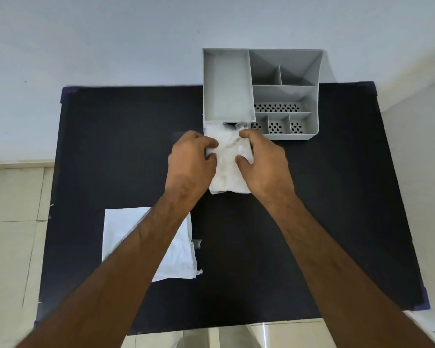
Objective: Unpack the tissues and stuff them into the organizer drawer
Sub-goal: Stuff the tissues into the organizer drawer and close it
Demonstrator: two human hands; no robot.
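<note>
Left hand (190, 156) and right hand (261, 156), fingers (244, 133) curled and pinching crumpled white tissues (227, 167), pressed into pulled-out drawer (206, 129) just before grey organizer (261, 94), empty white wrapper (126, 229) well before organizer on black bench (337, 197)

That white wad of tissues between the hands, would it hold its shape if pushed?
Probably not. The tissues look crumpled and soft, dented where the left hand and right hand press in. They likely squash easily, seem light, and being thin, may tear if tugged.

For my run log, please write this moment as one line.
stage: stuffing | left hand and right hand: gripping tissues | drawer: pulled out of organizer | white sheet: left on table
</note>
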